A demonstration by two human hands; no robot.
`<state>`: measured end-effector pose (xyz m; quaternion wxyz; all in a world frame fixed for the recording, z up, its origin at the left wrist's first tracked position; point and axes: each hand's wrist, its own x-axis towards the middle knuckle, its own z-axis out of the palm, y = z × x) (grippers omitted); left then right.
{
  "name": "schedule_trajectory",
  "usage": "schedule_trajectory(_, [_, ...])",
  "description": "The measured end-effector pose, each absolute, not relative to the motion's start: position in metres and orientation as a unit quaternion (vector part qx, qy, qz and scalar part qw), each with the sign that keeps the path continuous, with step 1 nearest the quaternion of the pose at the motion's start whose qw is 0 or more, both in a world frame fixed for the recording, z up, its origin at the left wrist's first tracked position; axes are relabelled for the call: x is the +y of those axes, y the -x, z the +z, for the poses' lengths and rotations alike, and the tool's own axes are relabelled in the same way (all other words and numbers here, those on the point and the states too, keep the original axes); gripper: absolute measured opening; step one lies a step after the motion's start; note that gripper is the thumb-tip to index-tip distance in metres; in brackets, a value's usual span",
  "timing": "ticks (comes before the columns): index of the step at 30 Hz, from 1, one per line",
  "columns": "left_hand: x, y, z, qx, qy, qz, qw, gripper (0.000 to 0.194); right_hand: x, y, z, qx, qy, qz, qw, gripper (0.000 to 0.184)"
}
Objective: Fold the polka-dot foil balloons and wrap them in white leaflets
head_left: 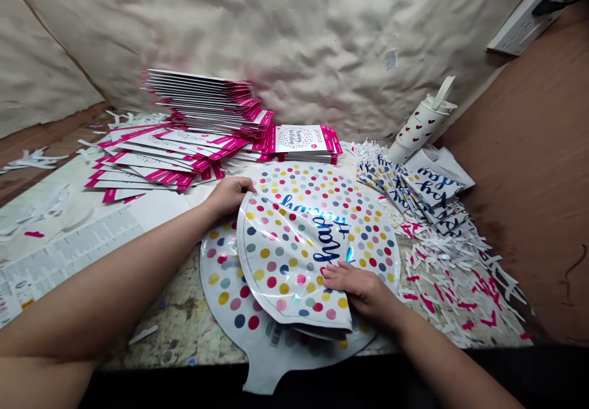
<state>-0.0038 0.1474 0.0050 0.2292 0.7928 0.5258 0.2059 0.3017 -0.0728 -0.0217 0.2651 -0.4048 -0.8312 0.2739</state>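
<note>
A flat white foil balloon point(280, 268) with coloured dots and blue lettering lies partly folded over, its curved edge towards me. Beneath it a second flat dotted balloon point(221, 280) is spread out, and a tail-like neck sticks out past the table's front edge. My left hand point(230, 195) is closed on the upper left edge of the folded balloon, with its fingertips partly hidden. On the folded part, just below the lettering, my right hand point(361, 286) rests with its fingers stretched out flat.
Pink-and-white packets point(197, 114) are stacked behind on the left, with a smaller packet pile point(304, 139) beside them. Folded balloons point(414, 188) lie at right near a white heart-patterned tumbler point(421, 124). Paper shreds point(455, 286) cover the right side. A socket strip point(522, 26) hangs upper right.
</note>
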Motion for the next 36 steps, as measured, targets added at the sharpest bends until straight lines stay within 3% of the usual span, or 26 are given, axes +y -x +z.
schedule_trajectory(6, [0.137, 0.006, 0.03, 0.568, -0.784, 0.249, 0.026, 0.027, -0.064, -0.3, -0.018, -0.852, 0.382, 0.252, 0.256, 0.032])
schedule_trajectory(8, [0.118, -0.021, 0.031, 0.441, -0.873, 0.21, -0.002, 0.033, -0.064, -0.3, -0.015, -0.856, 0.384, 0.234, 0.256, 0.034])
schedule_trajectory(11, [0.078, -0.067, 0.016, 0.169, -0.982, 0.055, 0.067, 0.04, -0.07, -0.298, -0.014, -0.859, 0.397, 0.146, 0.289, 0.035])
schedule_trajectory(13, [0.055, -0.087, 0.001, 0.126, -0.989, 0.007, 0.081, 0.047, -0.078, -0.296, -0.016, -0.87, 0.381, 0.071, 0.305, 0.032])
schedule_trajectory(16, [0.039, -0.093, -0.014, 0.17, -0.982, -0.003, 0.084, 0.059, -0.092, -0.294, -0.024, -0.885, 0.356, 0.033, 0.298, 0.036])
schedule_trajectory(21, [0.046, -0.08, -0.014, 0.224, -0.97, -0.011, 0.098, 0.069, -0.097, -0.298, -0.029, -0.852, 0.411, 0.16, 0.281, 0.048])
schedule_trajectory(24, [0.05, -0.076, -0.01, 0.268, -0.959, -0.018, 0.095, 0.071, -0.094, -0.301, -0.025, -0.797, 0.479, 0.202, 0.309, 0.044])
schedule_trajectory(29, [0.047, -0.073, -0.007, 0.273, -0.959, -0.015, 0.072, 0.067, -0.092, -0.298, -0.021, -0.846, 0.392, 0.186, 0.311, 0.034])
schedule_trajectory(36, [0.05, -0.066, -0.012, 0.298, -0.951, -0.025, 0.079, 0.07, -0.087, -0.287, -0.022, -0.83, 0.389, 0.2, 0.346, 0.031])
